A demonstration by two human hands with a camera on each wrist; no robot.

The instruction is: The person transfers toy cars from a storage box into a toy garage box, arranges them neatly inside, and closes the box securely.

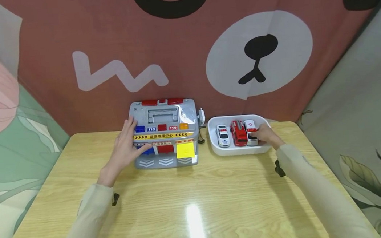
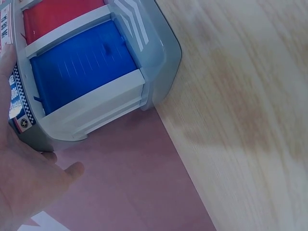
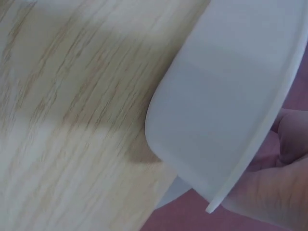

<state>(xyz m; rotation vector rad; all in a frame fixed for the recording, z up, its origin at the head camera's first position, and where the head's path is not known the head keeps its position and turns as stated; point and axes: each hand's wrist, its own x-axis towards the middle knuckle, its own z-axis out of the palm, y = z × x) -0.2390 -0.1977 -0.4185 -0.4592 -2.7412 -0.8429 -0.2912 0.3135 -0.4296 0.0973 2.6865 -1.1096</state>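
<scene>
A grey toy garage (image 1: 164, 116) with a carry handle stands at the back of the table. My left hand (image 1: 125, 149) rests on its left side, fingers straight and thumb across the front. Low on the front are a blue door (image 2: 84, 65) and a red door (image 1: 165, 149); a yellow sticky note (image 1: 185, 150) covers the right part. To the right, a white tray (image 1: 241, 150) holds a toy police car (image 1: 222, 136), a red toy fire engine (image 1: 238, 132) and a toy ambulance (image 1: 250, 126). My right hand (image 1: 266, 134) reaches over the tray's edge and pinches the ambulance; its fingertips are partly hidden.
A white handset-like part (image 1: 201, 116) with a dark cord sticks out from the garage's right side. Behind the wooden table (image 1: 169, 204) hangs a reddish-brown cloth (image 1: 186, 53) with a cartoon face. Printed curtains flank both sides.
</scene>
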